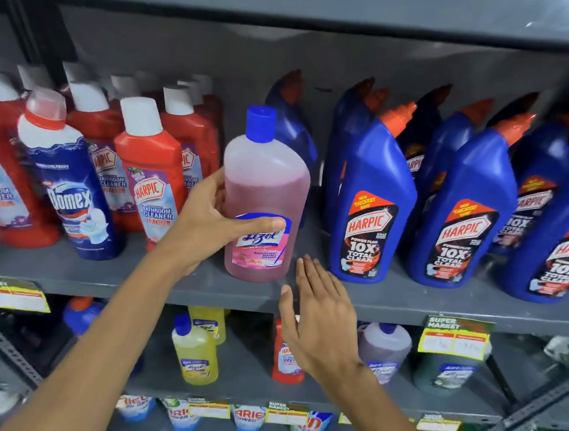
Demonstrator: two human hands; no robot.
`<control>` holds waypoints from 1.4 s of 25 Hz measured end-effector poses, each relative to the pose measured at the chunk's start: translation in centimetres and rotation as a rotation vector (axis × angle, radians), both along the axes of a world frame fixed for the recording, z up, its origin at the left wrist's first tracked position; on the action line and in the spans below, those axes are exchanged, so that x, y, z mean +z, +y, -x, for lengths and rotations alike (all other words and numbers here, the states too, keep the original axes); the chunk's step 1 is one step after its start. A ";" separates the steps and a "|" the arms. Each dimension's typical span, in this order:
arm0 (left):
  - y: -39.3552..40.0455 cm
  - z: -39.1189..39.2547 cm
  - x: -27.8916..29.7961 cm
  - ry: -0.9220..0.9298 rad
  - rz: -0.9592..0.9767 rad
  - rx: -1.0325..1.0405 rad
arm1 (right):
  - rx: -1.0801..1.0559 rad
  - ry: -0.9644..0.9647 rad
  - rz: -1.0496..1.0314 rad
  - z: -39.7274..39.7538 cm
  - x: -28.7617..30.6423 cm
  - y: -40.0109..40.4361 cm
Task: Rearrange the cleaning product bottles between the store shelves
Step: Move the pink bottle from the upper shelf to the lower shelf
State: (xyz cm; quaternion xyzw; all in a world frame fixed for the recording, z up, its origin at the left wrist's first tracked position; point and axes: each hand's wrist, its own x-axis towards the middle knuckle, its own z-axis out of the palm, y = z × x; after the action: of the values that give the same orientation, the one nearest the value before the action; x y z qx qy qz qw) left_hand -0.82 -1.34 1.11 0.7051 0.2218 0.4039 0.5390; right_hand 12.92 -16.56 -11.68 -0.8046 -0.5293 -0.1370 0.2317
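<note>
A pink Lizol bottle (267, 183) with a blue cap stands on the upper grey shelf (406, 303), in the gap between the red and the blue bottles. My left hand (212, 217) grips it around its left side, thumb across the label. My right hand (317, 316) hovers open just below and right of the bottle, in front of the shelf edge, holding nothing. Red Harpic bathroom cleaner bottles (151, 166) and a blue Domex bottle (69, 182) stand to the left. Blue Harpic bottles (372, 202) fill the right.
The lower shelf (243, 392) holds yellow Lizol bottles (195, 352), a small red Harpic bottle (284, 359), a purple bottle (383, 349) and a dark green one (444, 373). Price tags (453, 338) hang on the shelf edges. Ariel pouches (248, 420) sit lowest.
</note>
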 end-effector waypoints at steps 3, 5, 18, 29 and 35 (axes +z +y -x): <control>-2.5 4.3 -1.4 -0.038 0.002 0.130 | 0.017 -0.026 0.019 -0.6 -0.1 0.1; -4.9 8.4 -3.7 -0.029 0.003 0.159 | 0.024 -0.021 0.027 -0.6 -0.2 -0.1; -9.0 7.5 -25.6 0.215 0.269 0.377 | 0.054 -0.052 0.116 -0.9 0.4 0.6; -6.2 1.2 -30.3 0.320 0.373 0.525 | 0.052 -0.075 0.117 -0.9 0.4 0.8; -5.3 0.1 -30.4 0.322 0.391 0.503 | 0.055 -0.071 0.101 -1.0 0.3 0.7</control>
State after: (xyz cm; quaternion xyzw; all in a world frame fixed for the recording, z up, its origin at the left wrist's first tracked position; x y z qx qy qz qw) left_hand -0.90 -6.64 -29.27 0.5665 0.5438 0.3577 0.5054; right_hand 13.88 -15.81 -11.43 -0.7950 -0.5653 -0.1320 0.1757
